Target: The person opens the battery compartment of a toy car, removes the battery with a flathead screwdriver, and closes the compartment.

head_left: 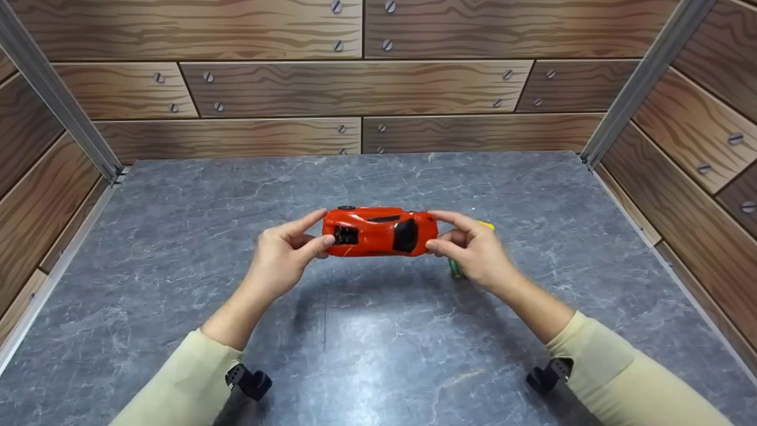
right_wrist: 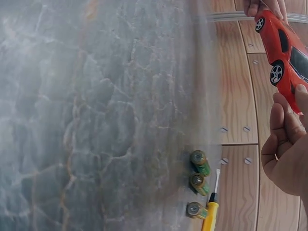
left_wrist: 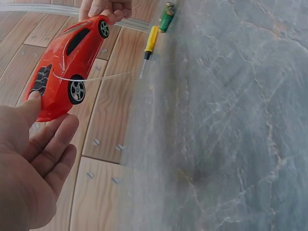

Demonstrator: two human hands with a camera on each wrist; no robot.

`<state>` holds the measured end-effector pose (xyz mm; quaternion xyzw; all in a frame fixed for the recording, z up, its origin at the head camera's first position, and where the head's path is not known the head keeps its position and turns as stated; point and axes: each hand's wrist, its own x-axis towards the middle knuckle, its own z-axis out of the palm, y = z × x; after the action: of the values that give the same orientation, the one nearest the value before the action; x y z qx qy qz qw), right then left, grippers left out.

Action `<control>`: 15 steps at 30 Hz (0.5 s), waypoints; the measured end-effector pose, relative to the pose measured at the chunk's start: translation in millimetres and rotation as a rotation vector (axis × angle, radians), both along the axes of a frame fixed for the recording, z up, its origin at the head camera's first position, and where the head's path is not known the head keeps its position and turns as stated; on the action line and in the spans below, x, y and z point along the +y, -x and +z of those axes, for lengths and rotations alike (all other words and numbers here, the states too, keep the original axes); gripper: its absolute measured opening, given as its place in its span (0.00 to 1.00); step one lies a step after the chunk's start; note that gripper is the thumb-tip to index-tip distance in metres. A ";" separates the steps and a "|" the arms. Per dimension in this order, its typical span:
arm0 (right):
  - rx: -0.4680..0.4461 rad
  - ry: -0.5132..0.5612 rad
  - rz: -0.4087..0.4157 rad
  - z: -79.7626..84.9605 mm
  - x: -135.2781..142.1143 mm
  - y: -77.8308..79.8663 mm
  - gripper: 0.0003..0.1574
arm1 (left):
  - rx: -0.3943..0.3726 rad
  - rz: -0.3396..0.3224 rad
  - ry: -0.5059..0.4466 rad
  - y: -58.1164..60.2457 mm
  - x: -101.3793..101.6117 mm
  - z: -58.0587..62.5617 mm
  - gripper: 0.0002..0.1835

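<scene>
A red toy car (head_left: 378, 232) with black windows is held up above the table between both hands. My left hand (head_left: 282, 254) pinches its rear end between thumb and fingers, beside a black engine grille. At the car's front end, my right hand (head_left: 482, 251) pinches the bumper the same way. A thin pale wire or antenna (left_wrist: 103, 77) sticks out from the car's side. Below and beyond the right hand lie a yellow-handled screwdriver (right_wrist: 211, 216) and three green batteries (right_wrist: 198, 184), mostly hidden by that hand in the head view.
A grey marble-patterned table (head_left: 207, 195) spreads beneath the hands. Wood-patterned walls (head_left: 355, 89) with metal corner rails (head_left: 644, 83) enclose it at the back and sides. Dark wrist cameras (head_left: 254, 383) are strapped at both sleeves.
</scene>
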<state>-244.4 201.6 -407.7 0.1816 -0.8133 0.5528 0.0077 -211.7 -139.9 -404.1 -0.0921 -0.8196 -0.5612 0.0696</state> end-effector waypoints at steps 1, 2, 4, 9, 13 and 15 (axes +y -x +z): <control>-0.009 -0.002 0.002 -1.6 -0.5 0.2 0.34 | -0.002 0.003 -0.001 0.5 0.0 -1.5 0.29; -0.018 -0.002 0.004 -3.1 -1.1 0.7 0.35 | -0.005 0.006 -0.002 1.0 0.1 -3.0 0.28; -0.035 -0.004 0.010 -5.7 -2.0 1.0 0.36 | -0.013 0.008 -0.008 2.1 0.1 -6.2 0.28; -0.057 -0.017 0.015 -11.7 -3.0 3.8 0.38 | -0.033 0.006 -0.010 4.4 -0.1 -14.0 0.27; -0.073 -0.036 0.019 -15.3 -3.6 6.5 0.39 | -0.040 0.002 -0.003 6.3 -0.5 -18.6 0.28; -0.087 -0.048 0.022 -16.5 -4.0 7.7 0.40 | -0.046 -0.004 -0.001 7.3 -1.0 -20.5 0.28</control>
<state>-252.1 197.6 -424.2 0.1664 -0.8238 0.5406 -0.0381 -219.0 -140.9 -424.7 -0.0806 -0.8204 -0.5639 0.0498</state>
